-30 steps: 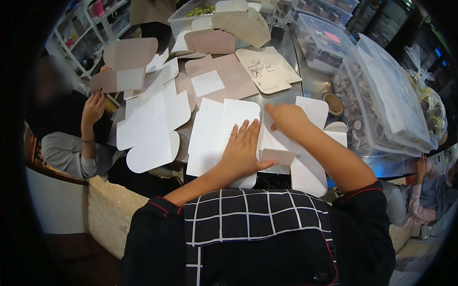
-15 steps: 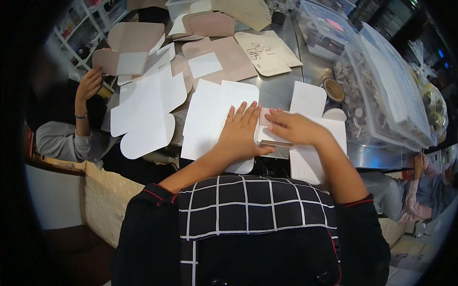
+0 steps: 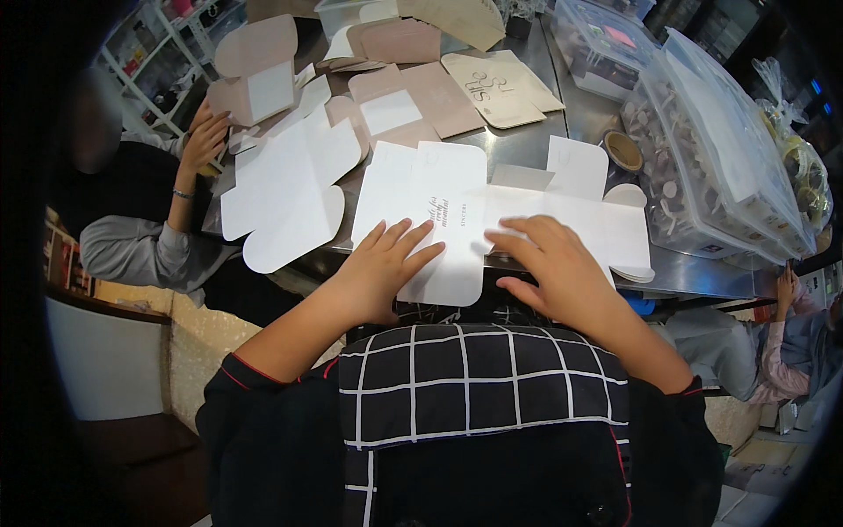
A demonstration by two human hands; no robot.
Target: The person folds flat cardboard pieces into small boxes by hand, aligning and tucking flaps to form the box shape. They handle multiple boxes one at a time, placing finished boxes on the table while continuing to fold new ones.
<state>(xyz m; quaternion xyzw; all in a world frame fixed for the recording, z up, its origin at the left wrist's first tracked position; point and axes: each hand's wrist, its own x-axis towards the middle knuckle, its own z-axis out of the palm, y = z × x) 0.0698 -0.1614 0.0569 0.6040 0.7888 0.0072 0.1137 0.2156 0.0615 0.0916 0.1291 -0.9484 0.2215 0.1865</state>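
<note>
Item: one large white cardboard box blank (image 3: 471, 198), flat for the most part, with rounded flaps. It is lying on the silver metal table (image 3: 587, 112) directly in front of the person, its near end reaching past the table's edge. The middle panel is showing small dark printed lettering. One short, shaded grey-white flap (image 3: 522, 178) is standing up at the far side of the right-hand part; rounded tabs are ending that part at the right.

Hands: left hand (image 3: 373, 268), fingers spread, is resting on the left part of the blank, gripping nothing. Right hand (image 3: 551, 268), open and slightly blurred, is reaching over the blank right of the lettering, its grasp empty; whether its fingertips are touching, one cannot tell.

Containers: one big clear plastic tub (image 3: 733, 145) is standing at the right, holding many small whitish and grey-brown pieces of unclear kind. One smaller clear plastic box (image 3: 601, 57) is sitting behind it, bearing a pink slip (image 3: 620, 36) on its lid; its contents are showing only dimly. One clear plastic bag (image 3: 803, 167) is leaning at the tub's far right, containing yellowish pieces.
</note>
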